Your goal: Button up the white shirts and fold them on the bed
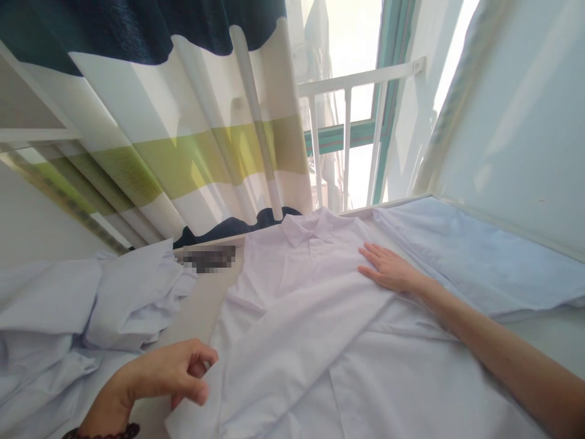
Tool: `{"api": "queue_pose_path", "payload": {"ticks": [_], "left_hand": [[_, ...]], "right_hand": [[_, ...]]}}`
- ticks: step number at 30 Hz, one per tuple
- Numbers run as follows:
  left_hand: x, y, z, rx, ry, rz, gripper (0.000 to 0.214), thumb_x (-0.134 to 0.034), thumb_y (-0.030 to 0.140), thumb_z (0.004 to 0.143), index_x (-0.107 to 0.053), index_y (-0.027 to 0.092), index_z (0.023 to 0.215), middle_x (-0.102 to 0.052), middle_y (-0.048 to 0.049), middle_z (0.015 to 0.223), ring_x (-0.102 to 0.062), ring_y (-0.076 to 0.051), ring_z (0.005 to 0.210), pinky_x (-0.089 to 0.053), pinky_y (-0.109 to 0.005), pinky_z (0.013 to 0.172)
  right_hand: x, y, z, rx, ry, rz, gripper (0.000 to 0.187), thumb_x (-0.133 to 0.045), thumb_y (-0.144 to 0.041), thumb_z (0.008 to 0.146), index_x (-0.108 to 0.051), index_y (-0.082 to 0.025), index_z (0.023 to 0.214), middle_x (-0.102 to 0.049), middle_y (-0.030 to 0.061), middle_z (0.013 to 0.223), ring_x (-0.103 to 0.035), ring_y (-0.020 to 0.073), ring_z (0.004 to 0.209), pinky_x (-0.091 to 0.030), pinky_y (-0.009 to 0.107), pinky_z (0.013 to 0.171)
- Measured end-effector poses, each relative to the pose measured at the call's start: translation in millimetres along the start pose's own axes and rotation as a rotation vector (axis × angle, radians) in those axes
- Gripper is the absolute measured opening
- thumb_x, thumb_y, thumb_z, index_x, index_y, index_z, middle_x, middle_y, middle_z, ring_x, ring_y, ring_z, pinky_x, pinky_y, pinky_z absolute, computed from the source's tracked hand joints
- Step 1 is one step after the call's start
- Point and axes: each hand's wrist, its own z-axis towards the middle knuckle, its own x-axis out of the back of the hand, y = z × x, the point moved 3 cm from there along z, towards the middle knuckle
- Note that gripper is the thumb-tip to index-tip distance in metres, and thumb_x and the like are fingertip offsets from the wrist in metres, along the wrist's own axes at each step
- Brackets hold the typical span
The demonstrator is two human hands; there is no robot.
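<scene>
A white collared shirt (292, 317) lies spread out in front of me, its collar towards the window. One of its sleeves is folded diagonally across the body, with the cuff end at lower left. My right hand (388, 268) rests flat on the shirt near the shoulder, fingers stretched out. Close beside the cuff end is my left hand (173, 372), its fingers bent and the thumb apart from them. I see no cloth between thumb and forefinger; the other fingertips are partly hidden. A dark beaded bracelet (109, 431) circles the left wrist.
Crumpled white garments (91, 305) are heaped at left. Another flat white garment (475, 250) lies at right by the wall. Behind are a striped curtain (219, 146), a white railing (361, 79) and a window. A dark blurred item (209, 258) sits near the back edge.
</scene>
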Motion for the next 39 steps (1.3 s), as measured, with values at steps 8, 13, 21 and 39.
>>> {"api": "queue_pose_path", "payload": {"ticks": [8, 13, 21, 39], "left_hand": [[3.8, 39.5, 30.5, -0.049, 0.151, -0.095, 0.053, -0.066, 0.067, 0.073, -0.06, 0.021, 0.098, -0.047, 0.0039, 0.063, -0.045, -0.012, 0.054, -0.039, -0.021, 0.049], [-11.1, 54.0, 39.8, -0.138, 0.014, -0.263, 0.057, -0.067, 0.064, 0.074, -0.047, 0.021, 0.105, -0.043, 0.0095, 0.056, -0.031, -0.007, 0.047, -0.023, -0.019, 0.044], [-16.0, 24.3, 28.4, -0.117, -0.186, -0.342, 0.075, -0.079, 0.063, 0.063, -0.047, 0.021, 0.116, -0.066, -0.0003, 0.082, -0.061, -0.016, 0.068, -0.042, -0.021, 0.057], [14.0, 43.3, 20.0, 0.077, 0.201, 0.035, 0.056, -0.062, 0.057, 0.078, -0.053, 0.02, 0.12, -0.066, -0.003, 0.08, -0.067, -0.023, 0.067, -0.049, -0.027, 0.054]], "right_hand": [[22.0, -57.4, -2.7, 0.048, 0.023, -0.032, 0.072, -0.028, -0.053, 0.098, -0.032, -0.007, 0.152, -0.023, 0.0158, 0.161, -0.022, 0.0285, 0.148, -0.025, 0.042, 0.119], [7.9, -65.8, -4.7, 0.114, -0.043, 0.044, 0.07, -0.023, -0.055, 0.099, -0.028, -0.014, 0.155, -0.02, 0.0116, 0.162, -0.017, 0.0272, 0.149, -0.019, 0.045, 0.12], [1.2, -58.6, -5.6, 0.124, -0.017, 0.04, 0.069, -0.022, -0.057, 0.099, -0.029, -0.018, 0.155, -0.02, 0.0094, 0.162, -0.017, 0.027, 0.149, -0.017, 0.046, 0.121], [-4.4, -57.5, -7.8, 0.117, -0.006, 0.021, 0.067, -0.023, -0.055, 0.1, -0.029, -0.018, 0.155, -0.021, 0.0096, 0.162, -0.017, 0.0269, 0.15, -0.018, 0.046, 0.12]]}}
